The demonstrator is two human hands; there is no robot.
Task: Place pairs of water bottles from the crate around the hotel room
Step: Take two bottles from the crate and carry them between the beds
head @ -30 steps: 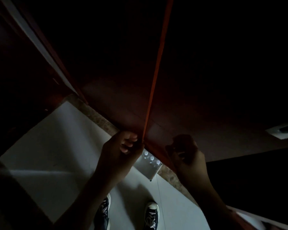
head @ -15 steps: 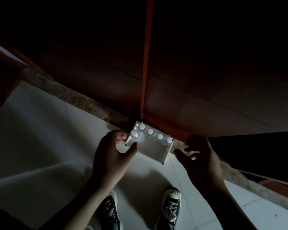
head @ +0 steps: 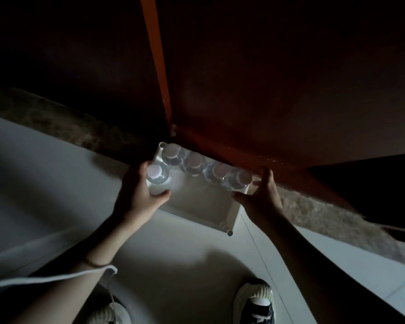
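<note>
Dim floor; fingers (head: 160, 197) around bottle (head: 156, 177).

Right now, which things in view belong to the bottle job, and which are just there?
Job:
- crate
- bottle in left hand
- four bottles in a row
- right hand at the end bottle

Just there:
- wooden doors
- floor
- shoes
</note>
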